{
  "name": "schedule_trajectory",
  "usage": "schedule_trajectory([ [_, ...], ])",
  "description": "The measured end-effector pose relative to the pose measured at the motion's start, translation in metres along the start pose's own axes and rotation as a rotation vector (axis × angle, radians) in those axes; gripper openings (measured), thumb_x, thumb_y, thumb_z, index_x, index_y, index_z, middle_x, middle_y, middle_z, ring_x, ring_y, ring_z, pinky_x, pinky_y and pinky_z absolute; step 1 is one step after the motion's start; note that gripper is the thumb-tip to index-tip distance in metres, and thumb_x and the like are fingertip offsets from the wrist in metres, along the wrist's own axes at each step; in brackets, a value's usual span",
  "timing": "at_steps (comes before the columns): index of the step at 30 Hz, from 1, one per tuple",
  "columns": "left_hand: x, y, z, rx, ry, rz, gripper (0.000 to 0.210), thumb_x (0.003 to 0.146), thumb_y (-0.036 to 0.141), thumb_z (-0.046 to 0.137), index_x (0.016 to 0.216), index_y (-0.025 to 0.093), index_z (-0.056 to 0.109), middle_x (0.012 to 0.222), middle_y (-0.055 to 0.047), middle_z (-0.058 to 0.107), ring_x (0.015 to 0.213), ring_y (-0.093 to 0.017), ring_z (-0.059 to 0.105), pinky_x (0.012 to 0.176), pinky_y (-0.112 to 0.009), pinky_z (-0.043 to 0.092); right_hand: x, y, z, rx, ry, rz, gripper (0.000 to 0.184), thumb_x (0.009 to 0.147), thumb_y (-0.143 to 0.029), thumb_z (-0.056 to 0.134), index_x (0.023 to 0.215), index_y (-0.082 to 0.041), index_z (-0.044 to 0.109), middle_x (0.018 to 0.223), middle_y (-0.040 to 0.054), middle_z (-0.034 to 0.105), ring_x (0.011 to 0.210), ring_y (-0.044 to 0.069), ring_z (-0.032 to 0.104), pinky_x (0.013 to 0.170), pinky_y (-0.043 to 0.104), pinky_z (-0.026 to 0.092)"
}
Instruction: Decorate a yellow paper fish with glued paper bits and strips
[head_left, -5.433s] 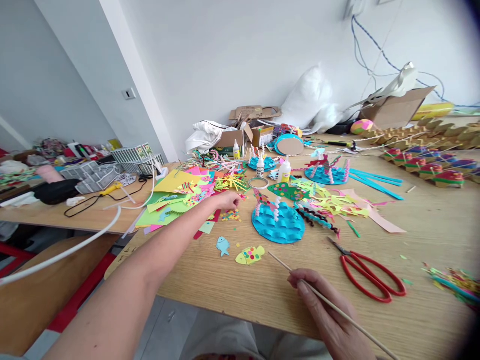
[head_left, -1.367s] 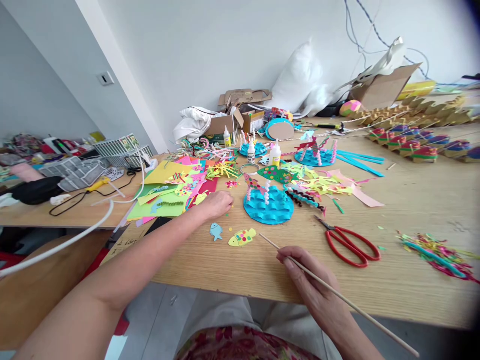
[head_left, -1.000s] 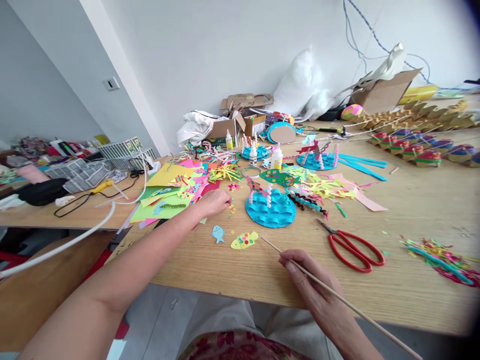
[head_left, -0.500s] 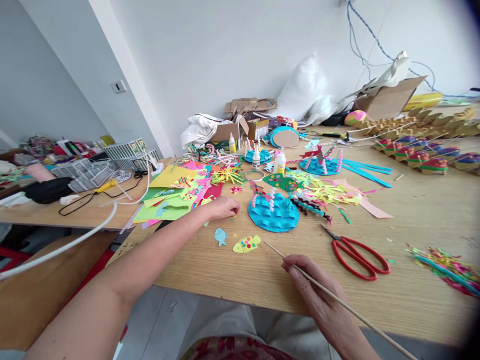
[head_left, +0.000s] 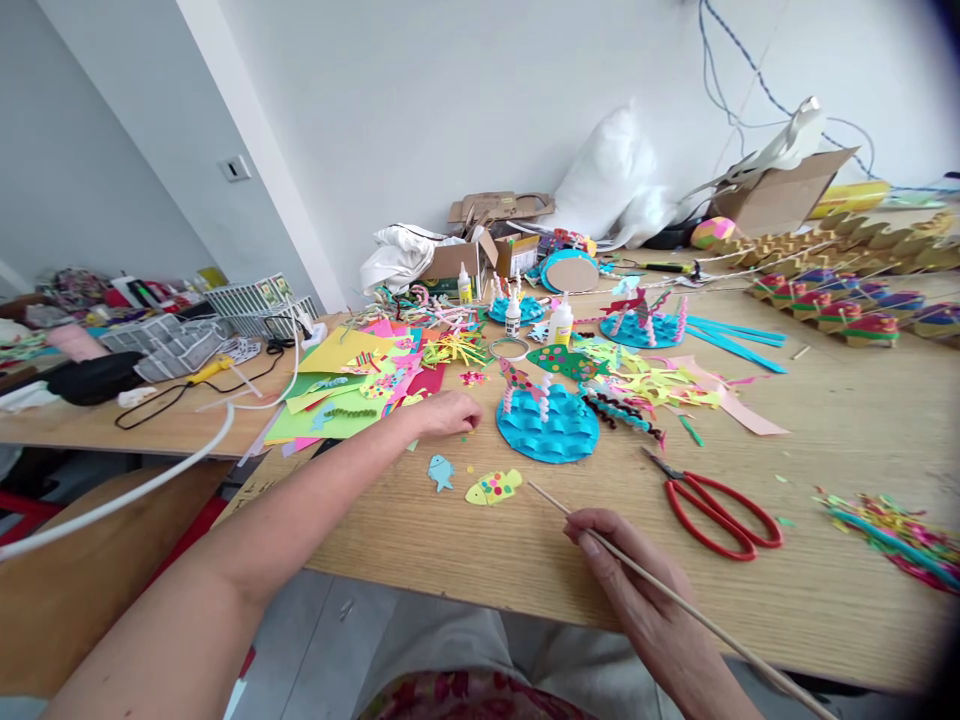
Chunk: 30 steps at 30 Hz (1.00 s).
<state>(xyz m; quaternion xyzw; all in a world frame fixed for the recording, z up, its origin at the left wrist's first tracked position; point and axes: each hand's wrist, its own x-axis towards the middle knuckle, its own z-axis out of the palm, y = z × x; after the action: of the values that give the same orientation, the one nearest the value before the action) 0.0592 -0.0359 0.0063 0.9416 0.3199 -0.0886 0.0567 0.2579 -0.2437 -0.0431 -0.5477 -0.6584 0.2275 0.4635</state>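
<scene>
Bright, soft, cool light falls evenly over the light-brown wooden tabletop [head_left: 862,420], its source outside the frame; shadows there are faint. The plain white wall [head_left: 420,100] dulls to grey at upper left, while the translucent white plastic bag [head_left: 607,170] looks nearly washed out. Below the tabletop it is dimmer. The thin pale wooden stick [head_left: 675,598] and red-handled metal scissors [head_left: 720,515] show clearly; the multicoloured clutter [head_left: 97,290] at far left is soft. Wide-angle distortion stretches the edges, and dark vignetting blackens the right corners.
</scene>
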Motion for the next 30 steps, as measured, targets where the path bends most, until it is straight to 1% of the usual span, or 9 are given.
schedule_trajectory([
  [6,0.0001,0.0016,0.0005,0.01,-0.017,0.019,0.016,0.072,0.011,0.048,0.077,0.018,0.061,0.077,0.0,0.063,0.07,-0.014,0.055,0.059,-0.021,0.037,-0.0007,-0.0007,-0.0001,0.0,0.004,-0.003,0.016,0.083,-0.032,0.044,0.083,-0.022,0.058,0.077,0.0028,0.067,0.074,0.017,0.063,0.061,0.024,0.048],
  [13,0.0024,0.0018,0.0017,0.026,-0.04,0.03,0.015,0.071,0.011,0.047,0.075,0.018,0.06,0.078,-0.001,0.062,0.071,-0.014,0.052,0.056,-0.021,0.035,-0.0016,-0.0011,-0.0007,0.019,0.001,0.018,0.018,0.084,-0.033,0.044,0.086,-0.022,0.058,0.079,0.0042,0.067,0.075,0.018,0.062,0.063,0.024,0.048],
  [17,0.002,-0.0004,0.0007,0.018,-0.04,0.013,0.019,0.072,0.011,0.045,0.08,0.018,0.06,0.079,-0.001,0.062,0.071,-0.014,0.053,0.056,-0.021,0.035,-0.0004,-0.0022,0.0001,0.021,0.015,0.006,0.019,0.083,-0.034,0.045,0.084,-0.022,0.059,0.078,0.0035,0.067,0.074,0.017,0.063,0.062,0.024,0.049],
  [21,-0.001,-0.0004,-0.0043,0.008,-0.04,0.005,0.022,0.073,0.01,0.044,0.083,0.019,0.061,0.084,-0.001,0.064,0.073,-0.014,0.055,0.058,-0.021,0.036,-0.0005,-0.0024,-0.0003,0.002,0.016,0.004,0.019,0.083,-0.034,0.044,0.083,-0.022,0.059,0.078,0.0038,0.067,0.073,0.018,0.063,0.061,0.025,0.049],
  [25,-0.0018,0.0018,-0.007,-0.001,-0.053,-0.003,0.018,0.072,0.011,0.047,0.079,0.019,0.062,0.08,-0.001,0.065,0.069,-0.014,0.055,0.055,-0.021,0.034,-0.0014,-0.0004,-0.001,-0.01,-0.014,-0.004,0.017,0.084,-0.032,0.044,0.086,-0.023,0.058,0.08,0.0036,0.067,0.075,0.017,0.063,0.062,0.024,0.049],
  [30,0.0031,0.001,-0.0037,-0.014,-0.05,0.003,0.015,0.07,0.01,0.048,0.074,0.018,0.061,0.075,0.0,0.063,0.067,-0.014,0.054,0.054,-0.021,0.034,-0.0014,0.0008,-0.0008,-0.012,-0.012,-0.002,0.018,0.084,-0.033,0.043,0.086,-0.022,0.057,0.08,0.0049,0.067,0.076,0.018,0.062,0.063,0.025,0.049],
])
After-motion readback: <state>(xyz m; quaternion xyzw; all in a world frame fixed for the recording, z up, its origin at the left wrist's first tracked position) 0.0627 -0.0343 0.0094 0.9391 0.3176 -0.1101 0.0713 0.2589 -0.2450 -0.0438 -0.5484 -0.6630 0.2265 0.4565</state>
